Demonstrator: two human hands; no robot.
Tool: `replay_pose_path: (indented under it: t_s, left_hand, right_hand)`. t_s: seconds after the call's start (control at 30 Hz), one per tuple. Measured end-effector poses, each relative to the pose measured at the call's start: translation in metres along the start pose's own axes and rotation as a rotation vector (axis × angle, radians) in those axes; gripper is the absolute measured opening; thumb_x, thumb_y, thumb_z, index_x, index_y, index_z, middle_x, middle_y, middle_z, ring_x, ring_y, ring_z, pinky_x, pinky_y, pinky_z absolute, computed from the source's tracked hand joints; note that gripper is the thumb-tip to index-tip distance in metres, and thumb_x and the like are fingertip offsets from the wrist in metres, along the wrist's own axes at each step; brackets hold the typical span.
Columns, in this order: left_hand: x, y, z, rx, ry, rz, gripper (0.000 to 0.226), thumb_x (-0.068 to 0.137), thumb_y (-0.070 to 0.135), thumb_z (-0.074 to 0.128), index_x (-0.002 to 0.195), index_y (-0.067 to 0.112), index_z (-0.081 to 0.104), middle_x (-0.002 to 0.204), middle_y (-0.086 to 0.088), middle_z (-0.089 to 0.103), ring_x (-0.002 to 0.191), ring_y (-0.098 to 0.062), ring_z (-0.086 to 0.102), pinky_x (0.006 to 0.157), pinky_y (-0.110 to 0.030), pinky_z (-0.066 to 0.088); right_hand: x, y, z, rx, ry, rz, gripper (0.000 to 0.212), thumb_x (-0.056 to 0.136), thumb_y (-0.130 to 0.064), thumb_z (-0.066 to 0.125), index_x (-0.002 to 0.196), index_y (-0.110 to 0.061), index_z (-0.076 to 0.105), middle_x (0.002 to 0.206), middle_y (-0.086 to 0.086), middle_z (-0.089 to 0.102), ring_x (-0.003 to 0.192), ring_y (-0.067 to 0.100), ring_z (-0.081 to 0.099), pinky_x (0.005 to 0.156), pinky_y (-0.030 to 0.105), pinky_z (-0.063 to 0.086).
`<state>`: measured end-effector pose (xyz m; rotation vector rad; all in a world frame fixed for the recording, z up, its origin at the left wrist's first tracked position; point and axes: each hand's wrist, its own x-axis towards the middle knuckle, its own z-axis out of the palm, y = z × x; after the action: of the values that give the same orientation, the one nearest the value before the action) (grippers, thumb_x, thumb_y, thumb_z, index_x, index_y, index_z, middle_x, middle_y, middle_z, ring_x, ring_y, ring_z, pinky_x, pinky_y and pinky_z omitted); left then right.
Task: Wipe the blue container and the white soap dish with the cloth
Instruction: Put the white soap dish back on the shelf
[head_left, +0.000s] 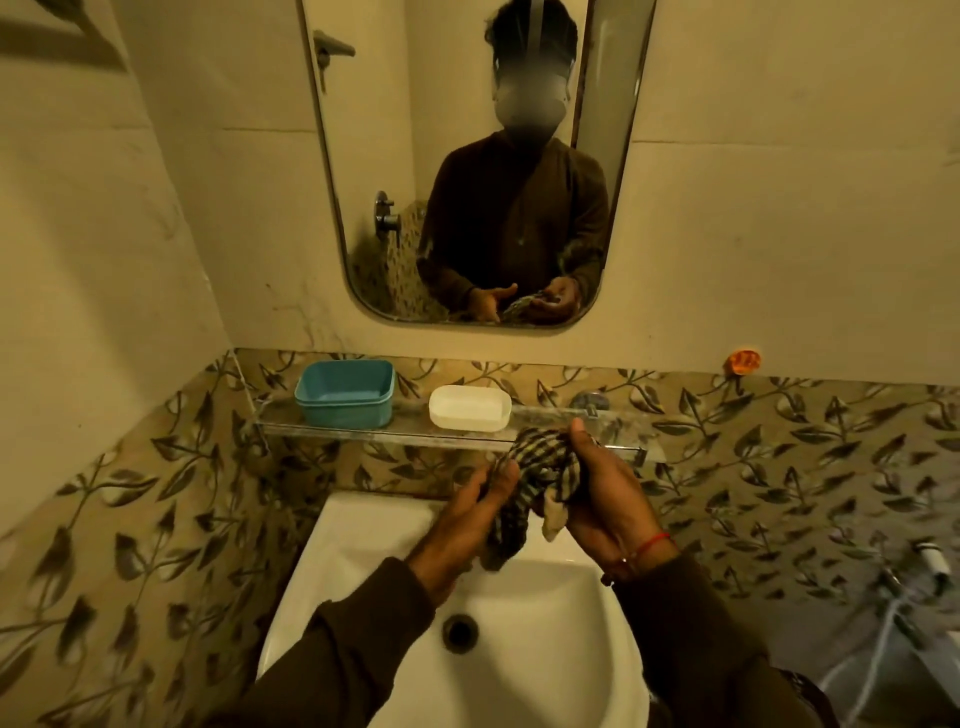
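Observation:
A blue container (344, 393) stands open-topped at the left of a clear glass shelf (405, 432). To its right on the same shelf sits the white soap dish (469, 408). Below the shelf and above the sink I hold a crumpled checked cloth (530, 480) between both hands. My left hand (470, 512) grips its lower hanging part. My right hand (602, 493) holds the upper bunch, thumb raised near the shelf's front edge. Neither hand touches the container or the dish.
A white sink (519, 603) with a dark drain lies under my hands. A mirror (472, 156) hangs above the shelf. A metal tap fitting (589, 402) sits at the shelf's right. An orange hook (744, 361) is on the wall, and a hose sprayer (930, 564) at far right.

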<state>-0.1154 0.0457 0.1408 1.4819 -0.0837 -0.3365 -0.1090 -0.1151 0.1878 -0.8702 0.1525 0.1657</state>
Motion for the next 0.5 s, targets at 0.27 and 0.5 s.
replay_pose_path:
  t_s: [0.27,0.5]
  left_hand:
    - [-0.005,0.015,0.012,-0.658,-0.007,-0.217,0.051,0.092,0.044,0.065,0.129,0.008,0.065,0.128,-0.021,0.067,0.122,-0.036,0.062,0.111,-0.053,0.042]
    - [0.0,-0.008,0.014,-0.618,0.252,-0.077,0.038,0.096,0.021,0.061,0.131,0.007,0.06,0.12,-0.02,0.071,0.114,-0.035,0.067,0.093,-0.045,0.055]
  right_hand:
    - [-0.012,0.016,-0.003,0.114,-0.137,0.056,0.033,0.092,-0.014,0.053,0.124,-0.008,0.059,0.123,0.022,0.064,0.116,0.036,0.059,0.089,0.047,0.053]
    - [-0.009,0.031,-0.037,-0.826,0.13,-0.43,0.019,0.089,-0.018,0.065,0.106,-0.029,0.065,0.11,-0.004,0.068,0.099,0.018,0.066,0.068,0.023,0.055]
